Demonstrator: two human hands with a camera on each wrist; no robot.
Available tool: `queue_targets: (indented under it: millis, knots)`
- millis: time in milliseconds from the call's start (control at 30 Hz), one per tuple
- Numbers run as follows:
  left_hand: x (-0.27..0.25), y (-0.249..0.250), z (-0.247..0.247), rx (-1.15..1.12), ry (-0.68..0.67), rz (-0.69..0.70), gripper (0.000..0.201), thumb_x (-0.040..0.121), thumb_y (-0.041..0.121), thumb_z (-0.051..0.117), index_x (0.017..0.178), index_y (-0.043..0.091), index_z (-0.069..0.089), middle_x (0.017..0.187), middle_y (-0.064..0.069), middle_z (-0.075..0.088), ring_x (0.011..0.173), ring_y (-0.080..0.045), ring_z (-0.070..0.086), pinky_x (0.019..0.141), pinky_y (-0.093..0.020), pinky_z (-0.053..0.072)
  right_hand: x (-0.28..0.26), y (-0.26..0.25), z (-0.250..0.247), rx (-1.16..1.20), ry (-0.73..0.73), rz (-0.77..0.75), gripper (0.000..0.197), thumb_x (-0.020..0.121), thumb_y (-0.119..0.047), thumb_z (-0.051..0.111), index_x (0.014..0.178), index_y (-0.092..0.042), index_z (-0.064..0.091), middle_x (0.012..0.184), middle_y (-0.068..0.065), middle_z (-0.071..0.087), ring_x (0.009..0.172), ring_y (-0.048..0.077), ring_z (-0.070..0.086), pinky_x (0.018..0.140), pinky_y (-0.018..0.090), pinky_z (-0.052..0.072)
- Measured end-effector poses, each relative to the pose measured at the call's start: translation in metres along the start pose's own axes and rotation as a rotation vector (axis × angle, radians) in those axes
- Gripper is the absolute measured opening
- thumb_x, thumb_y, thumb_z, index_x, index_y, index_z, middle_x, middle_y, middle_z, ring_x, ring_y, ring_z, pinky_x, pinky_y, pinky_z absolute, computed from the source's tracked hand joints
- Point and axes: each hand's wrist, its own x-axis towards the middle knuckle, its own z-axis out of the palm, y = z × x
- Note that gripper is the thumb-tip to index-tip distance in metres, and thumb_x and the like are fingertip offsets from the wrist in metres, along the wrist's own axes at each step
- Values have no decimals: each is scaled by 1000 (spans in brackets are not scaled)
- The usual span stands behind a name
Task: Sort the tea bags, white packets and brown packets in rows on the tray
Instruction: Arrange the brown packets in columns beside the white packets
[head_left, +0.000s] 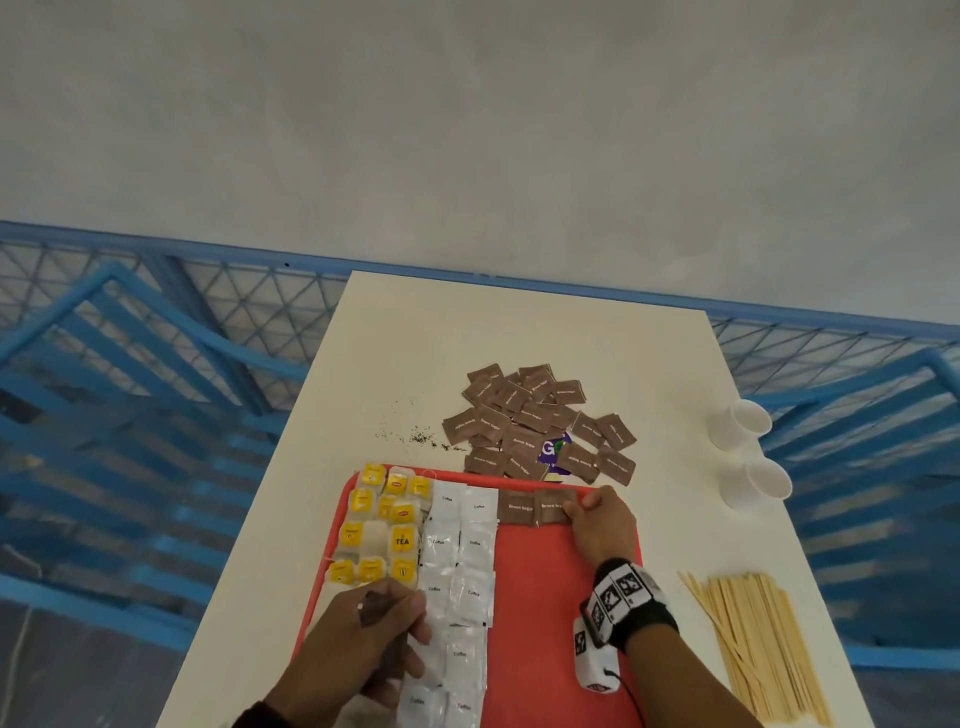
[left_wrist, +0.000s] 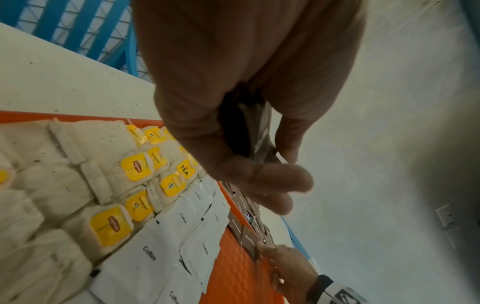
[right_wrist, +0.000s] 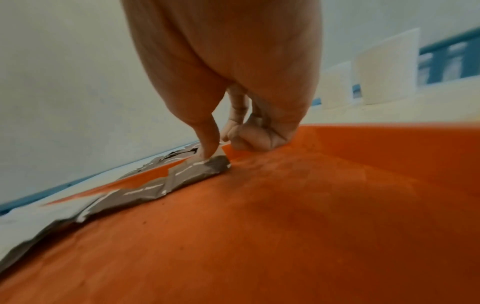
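A red tray (head_left: 545, 597) holds tea bags with yellow tags (head_left: 379, 525) in its left rows and white coffee packets (head_left: 457, 571) in the middle. Two brown sugar packets (head_left: 515, 506) lie side by side along the far edge. My right hand (head_left: 584, 506) has its thumb on the right-hand brown packet (right_wrist: 207, 166), which lies flat on the tray (right_wrist: 285, 205); its other fingers are curled beside it. My left hand (head_left: 384, 613) hovers over the near left of the tray and grips a small stack of brown packets (left_wrist: 255, 131). More brown packets lie in a loose pile (head_left: 540, 426) behind the tray.
Two white paper cups (head_left: 743, 423) lie on their sides at the table's right edge. A bundle of wooden stirrers (head_left: 753, 639) lies near right. Tea crumbs (head_left: 415, 436) dot the table left of the pile. A purple packet (head_left: 553, 449) shows under the pile. Blue metal frames surround the table.
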Motion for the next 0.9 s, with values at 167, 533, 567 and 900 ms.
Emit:
queue_targets:
  millis: [167,533,567,900]
  knots:
    - [0,1,-1,-8,-25,-3,29,98,26,59,105,-2,60,88,-14,75,66,-28,69,51,-27,51,-9,9,19,-259,-102,-329,22,92,-21,62,113,-21,68,115,0,56,108,22,53,95,32,42]
    - [-3,-2,-7,-146,-33,-29,47,98,44,50,108,0,65,94,-15,75,73,-26,72,57,-33,56,-21,7,23,-376,-98,-406,34,97,-24,53,128,-35,62,126,0,54,115,25,45,102,37,39]
    - [-3,-1,-8,-224,-40,-45,49,98,46,49,109,1,66,99,-18,75,77,-29,73,57,-34,57,-23,4,21,-385,-119,-409,35,97,-24,52,128,-34,62,126,0,54,115,25,45,101,37,40]
    - [0,13,-3,-538,-320,-25,40,90,-2,55,130,2,58,125,-20,68,114,-40,66,80,-52,61,-137,-78,-40,122,-308,-521,8,91,-25,68,94,-21,74,84,-18,68,82,-5,58,69,9,43]
